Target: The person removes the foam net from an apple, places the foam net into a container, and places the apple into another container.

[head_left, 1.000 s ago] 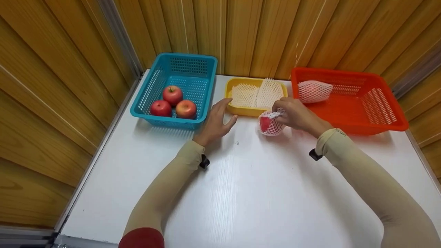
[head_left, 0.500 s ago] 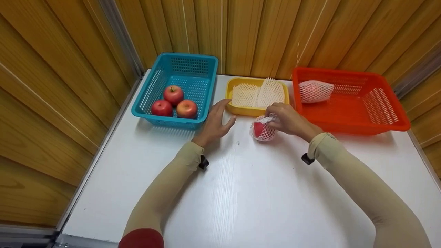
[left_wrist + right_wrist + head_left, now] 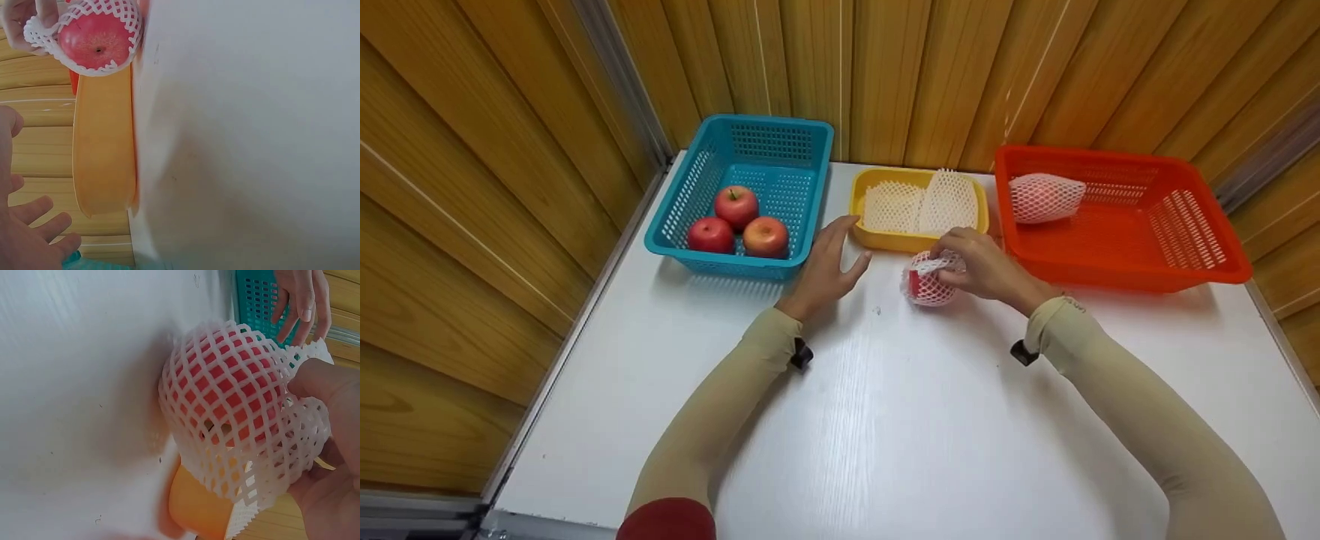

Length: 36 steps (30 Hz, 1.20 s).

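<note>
A red apple (image 3: 93, 42) sits inside a white foam fruit net (image 3: 219, 394) in front of the yellow tray. My right hand (image 3: 988, 268) pinches the gathered upper edge of the net between thumb and fingers. In the left wrist view, part of the apple's skin shows bare through the net's opening. My left hand (image 3: 823, 271) is held between the blue basket and the tray, fingers spread and holding nothing. Its fingertips are close to the tray's left side; whether they touch it I cannot tell.
The yellow tray (image 3: 896, 241) carries more flat foam nets (image 3: 949, 204). At the left, a blue basket (image 3: 727, 264) contains three bare apples (image 3: 736, 208). A red basket (image 3: 1125, 259) stands at the right with one netted fruit (image 3: 1046, 199) inside. Wood-look panels (image 3: 885, 82) border the white table (image 3: 847, 420).
My right hand has carried the netted apple left and slightly toward me, away from the red basket. The left hand has hardly moved and stays spread.
</note>
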Available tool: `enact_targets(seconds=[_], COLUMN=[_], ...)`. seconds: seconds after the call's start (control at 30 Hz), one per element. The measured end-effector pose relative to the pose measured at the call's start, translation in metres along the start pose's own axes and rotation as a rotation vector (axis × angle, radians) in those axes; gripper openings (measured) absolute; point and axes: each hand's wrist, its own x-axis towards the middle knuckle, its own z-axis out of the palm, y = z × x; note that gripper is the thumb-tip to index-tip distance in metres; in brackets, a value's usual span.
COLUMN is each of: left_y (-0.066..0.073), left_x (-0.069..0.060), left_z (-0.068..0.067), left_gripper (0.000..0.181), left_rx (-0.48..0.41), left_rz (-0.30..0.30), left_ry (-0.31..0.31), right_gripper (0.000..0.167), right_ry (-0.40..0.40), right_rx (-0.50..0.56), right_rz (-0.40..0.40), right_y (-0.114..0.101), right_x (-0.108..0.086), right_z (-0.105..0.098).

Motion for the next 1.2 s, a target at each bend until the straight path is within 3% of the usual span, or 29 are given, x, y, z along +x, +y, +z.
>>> enact_targets(seconds=[0.17,0.6,0.87,1.2], left_y=[0.000,0.000,0.000,0.002], left_x=[0.000,-0.002,-0.003,-0.011], left_z=[-0.001,-0.002,-0.002,0.002], left_gripper=[0.065,0.067,0.067,0.057], left_rx=[0.016,0.016,0.017,0.002], left_rz=[0.007,-0.009,-0.020,0.028], left_ry=[-0.009,-0.026,-0.035,-0.058], right_gripper=[0.027,0.052,0.057,0.058], right_ry=[0.025,-0.012,-0.006,-0.008], right_rx=[0.022,0.068,0.072,0.071], right_rz=[-0.027,0.024,0.045,0.057], right_y=[0.004,0.008,0.008,0.009], right_x=[-0.003,-0.011,-0.012,-0.013], right_z=[0.006,0.019,0.023,0.025])
